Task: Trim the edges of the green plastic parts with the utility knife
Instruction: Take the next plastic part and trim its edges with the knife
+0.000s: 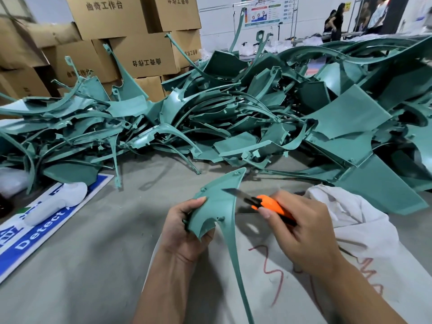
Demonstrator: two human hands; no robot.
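My left hand (184, 226) grips a green plastic part (216, 202), a curved panel with a pointed top and a long thin leg running down toward me. My right hand (301, 232) holds an orange and black utility knife (268, 204) with its blade out. The blade tip rests at the part's right edge, near its upper half. A big heap of similar green plastic parts (233, 113) lies across the grey floor behind my hands.
A white sack (350, 230) with red scribbles lies under and right of my hands. A blue and white sign (35, 232) and a white bundle (58, 202) lie at left. Cardboard boxes (140, 52) are stacked behind the heap. People stand far back at right.
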